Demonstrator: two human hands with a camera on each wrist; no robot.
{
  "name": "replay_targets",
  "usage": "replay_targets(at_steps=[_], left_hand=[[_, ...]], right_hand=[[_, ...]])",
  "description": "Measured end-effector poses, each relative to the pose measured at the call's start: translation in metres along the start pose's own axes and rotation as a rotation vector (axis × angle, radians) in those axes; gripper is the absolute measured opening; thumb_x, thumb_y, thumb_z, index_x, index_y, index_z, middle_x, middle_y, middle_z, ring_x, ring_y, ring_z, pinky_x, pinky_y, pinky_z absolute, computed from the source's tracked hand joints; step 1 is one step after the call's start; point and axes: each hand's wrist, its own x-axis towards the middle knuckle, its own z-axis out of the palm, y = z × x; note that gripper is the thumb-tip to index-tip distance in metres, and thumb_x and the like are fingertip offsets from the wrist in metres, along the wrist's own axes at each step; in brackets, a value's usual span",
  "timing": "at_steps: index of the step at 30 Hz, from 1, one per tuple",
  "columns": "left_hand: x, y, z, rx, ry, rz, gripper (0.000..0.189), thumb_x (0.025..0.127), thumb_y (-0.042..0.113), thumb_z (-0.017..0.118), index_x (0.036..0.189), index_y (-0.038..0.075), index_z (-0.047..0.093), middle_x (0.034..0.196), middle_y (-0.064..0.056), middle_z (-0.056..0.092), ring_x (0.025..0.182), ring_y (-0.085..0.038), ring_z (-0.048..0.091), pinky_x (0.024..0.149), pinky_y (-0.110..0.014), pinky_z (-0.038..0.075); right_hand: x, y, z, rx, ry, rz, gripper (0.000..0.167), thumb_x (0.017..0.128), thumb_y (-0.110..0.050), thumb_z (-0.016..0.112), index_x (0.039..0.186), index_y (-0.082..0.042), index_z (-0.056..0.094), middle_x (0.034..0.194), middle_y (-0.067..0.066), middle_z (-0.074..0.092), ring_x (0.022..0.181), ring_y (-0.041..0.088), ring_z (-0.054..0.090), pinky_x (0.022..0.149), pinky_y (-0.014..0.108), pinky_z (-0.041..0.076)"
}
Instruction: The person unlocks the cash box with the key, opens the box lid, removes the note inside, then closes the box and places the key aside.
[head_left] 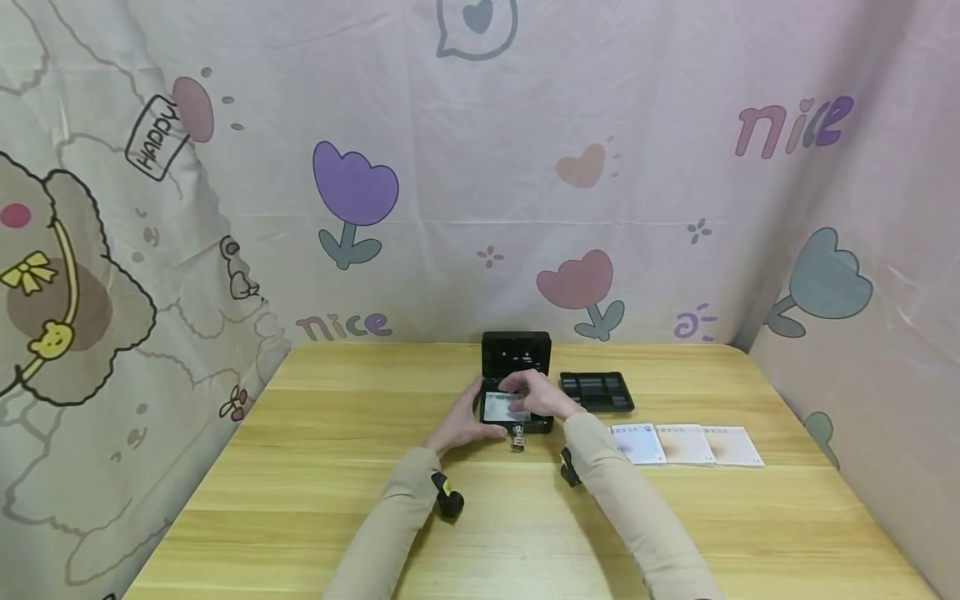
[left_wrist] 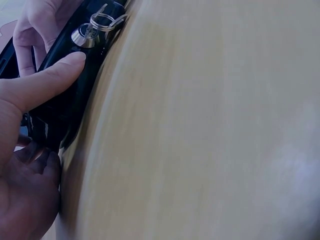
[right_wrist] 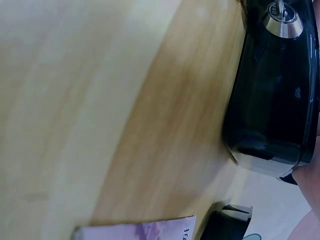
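Note:
A black cash box (head_left: 540, 426) stands on the table with its lid (head_left: 516, 350) raised. My left hand (head_left: 459, 423) grips its left end, the thumb (left_wrist: 47, 85) lying along the front face and the fingers around the side. A silver lock (left_wrist: 83, 37) with a key and key ring (left_wrist: 102, 22) sits on that front face. Inside the box lies a pale banknote (head_left: 498, 407). My right hand (head_left: 546, 395) reaches into the box over this note, a gap showing between thumb and forefinger; its fingertips come down at the note.
Just right of the box lies a black compartment tray (head_left: 597, 393). Nearer me on the right, a bluish note (head_left: 639, 444) and two beige notes (head_left: 684, 444) overlap in a row. A printed cloth (head_left: 450, 167) hangs behind the wooden table (head_left: 315, 467).

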Motion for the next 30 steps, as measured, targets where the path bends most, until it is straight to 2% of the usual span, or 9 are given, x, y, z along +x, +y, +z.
replay_targets(at_steps=[10, 23, 30], left_hand=[[0.0014, -0.0019, -0.0001, 0.009, -0.004, -0.002, 0.117, 0.073, 0.025, 0.090, 0.160, -0.001, 0.016, 0.167, -0.024, 0.017, 0.154, -0.043, 0.020, 0.126, -0.059, 0.021], [-0.0003, -0.0006, 0.0005, 0.010, -0.005, 0.005, 0.116, 0.073, 0.024, 0.090, 0.160, 0.000, 0.017, 0.167, -0.024, 0.019, 0.154, -0.043, 0.020, 0.126, -0.060, 0.021], [-0.0002, -0.0006, 0.0003, 0.005, 0.001, 0.015, 0.116, 0.073, 0.023, 0.091, 0.159, -0.002, 0.017, 0.166, -0.026, 0.020, 0.153, -0.044, 0.021, 0.125, -0.061, 0.022]], right_hand=[[0.0007, 0.0022, 0.0008, 0.032, 0.001, -0.010, 0.041, 0.085, 0.002, 0.073, 0.125, 0.000, 0.066, 0.126, 0.018, 0.069, 0.118, 0.032, 0.065, 0.105, 0.050, 0.053], [0.0003, 0.0034, -0.0015, 0.080, -0.003, -0.022, 0.040, 0.085, 0.003, 0.073, 0.124, 0.001, 0.067, 0.125, 0.019, 0.069, 0.113, 0.032, 0.068, 0.099, 0.046, 0.058], [-0.0002, 0.0047, -0.0034, 0.138, 0.032, -0.039, 0.033, 0.087, 0.004, 0.072, 0.120, 0.003, 0.069, 0.121, 0.022, 0.071, 0.106, 0.031, 0.069, 0.095, 0.044, 0.059]])
